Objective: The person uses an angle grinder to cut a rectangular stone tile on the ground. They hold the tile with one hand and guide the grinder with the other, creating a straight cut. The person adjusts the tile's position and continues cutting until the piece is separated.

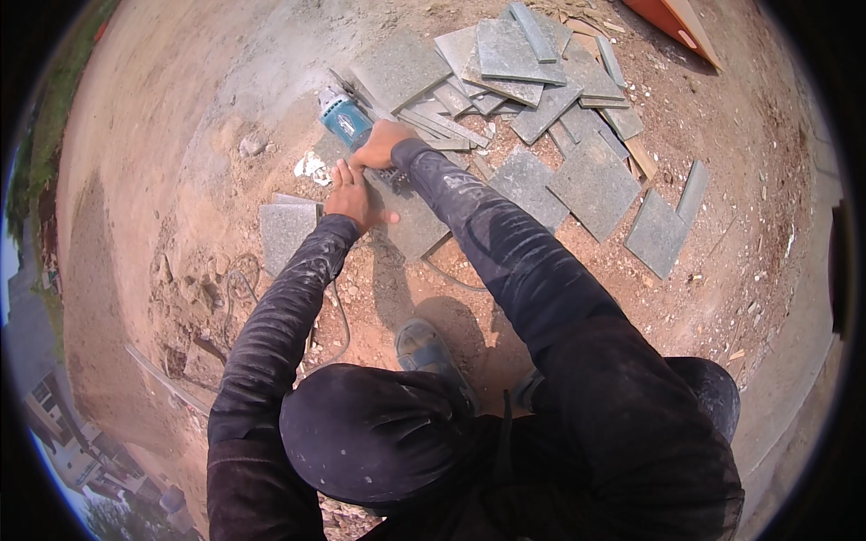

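Note:
My right hand (386, 144) is closed round the rear of a teal angle grinder (345, 121). The grinder's metal head points away from me, beside the edge of a large grey tile (397, 74). Close by the grinder's back end, my left hand (354, 198) lies with its fingers stretched forward and its thumb out to the right. Beneath it is another grey stone tile (419, 225), partly covered by my hands. Whether my left fingertips touch the grinder, I cannot tell. The grinder's disc is mostly hidden.
Several grey tiles and narrow offcuts (519, 50) lie in a loose pile at the far right. Cut tile pieces (289, 233) sit left of my hands. A cable (345, 316) runs over reddish dirt near my shoe (424, 347). An orange object (672, 25) stands at the far right.

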A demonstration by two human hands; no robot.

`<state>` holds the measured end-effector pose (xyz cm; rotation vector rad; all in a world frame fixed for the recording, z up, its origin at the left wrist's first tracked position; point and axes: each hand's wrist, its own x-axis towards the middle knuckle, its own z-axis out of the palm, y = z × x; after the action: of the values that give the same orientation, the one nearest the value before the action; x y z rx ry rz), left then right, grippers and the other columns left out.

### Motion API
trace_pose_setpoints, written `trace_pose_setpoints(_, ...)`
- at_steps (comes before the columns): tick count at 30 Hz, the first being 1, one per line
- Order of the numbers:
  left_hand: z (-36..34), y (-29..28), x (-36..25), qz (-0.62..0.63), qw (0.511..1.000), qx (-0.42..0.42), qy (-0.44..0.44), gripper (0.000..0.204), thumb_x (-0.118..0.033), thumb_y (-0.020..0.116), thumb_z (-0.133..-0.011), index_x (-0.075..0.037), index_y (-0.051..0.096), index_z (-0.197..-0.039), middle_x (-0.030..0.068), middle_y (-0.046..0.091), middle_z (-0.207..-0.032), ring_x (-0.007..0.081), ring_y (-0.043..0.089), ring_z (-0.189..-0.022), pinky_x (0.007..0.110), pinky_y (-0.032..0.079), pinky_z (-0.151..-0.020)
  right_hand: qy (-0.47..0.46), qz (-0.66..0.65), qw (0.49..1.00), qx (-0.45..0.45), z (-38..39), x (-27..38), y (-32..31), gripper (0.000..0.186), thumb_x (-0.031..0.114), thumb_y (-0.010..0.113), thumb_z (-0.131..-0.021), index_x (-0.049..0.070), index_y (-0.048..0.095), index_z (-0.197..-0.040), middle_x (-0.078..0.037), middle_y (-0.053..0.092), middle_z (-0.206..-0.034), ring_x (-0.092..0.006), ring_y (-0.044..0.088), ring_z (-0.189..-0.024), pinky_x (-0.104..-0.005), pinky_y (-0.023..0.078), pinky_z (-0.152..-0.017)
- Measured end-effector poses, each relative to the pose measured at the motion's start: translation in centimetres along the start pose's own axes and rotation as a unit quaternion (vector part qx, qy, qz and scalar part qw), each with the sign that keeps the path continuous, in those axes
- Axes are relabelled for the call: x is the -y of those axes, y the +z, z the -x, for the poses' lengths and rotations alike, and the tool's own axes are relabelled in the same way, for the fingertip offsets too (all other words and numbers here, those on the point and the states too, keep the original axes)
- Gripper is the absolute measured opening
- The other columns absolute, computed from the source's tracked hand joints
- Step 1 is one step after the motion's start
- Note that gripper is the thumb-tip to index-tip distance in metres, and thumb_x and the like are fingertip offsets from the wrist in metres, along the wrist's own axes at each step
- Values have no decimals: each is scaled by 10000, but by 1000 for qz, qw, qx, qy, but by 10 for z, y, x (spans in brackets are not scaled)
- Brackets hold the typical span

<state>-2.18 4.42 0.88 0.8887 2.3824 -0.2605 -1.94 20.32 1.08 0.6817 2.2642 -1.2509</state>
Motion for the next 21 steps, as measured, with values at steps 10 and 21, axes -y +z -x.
trace_pose_setpoints(10, -3, 3, 2, -1, 1000, -6, 7, 1430, -698, 790, -475, 113, 112, -1437, 401, 162, -1460, 484, 195, -1391, 442, 285, -1124, -1, 6, 1000, 4, 2, -2, -2, 653, 370, 770, -517, -41, 690, -1017, -240, 663, -1071, -339, 657, -996, -349, 514, -856)
trace_pose_setpoints(21, -1, -3, -4, 2, 1000, 5, -4, 1400, -671, 802, -493, 104, 122, -1440, 403, 153, -1462, 485, 193, -1392, 437, 281, -1125, -4, 7, 1000, -6, 2, -5, -1, 646, 385, 776, -520, -39, 696, -1001, -239, 668, -1058, -337, 659, -987, -344, 514, -845)
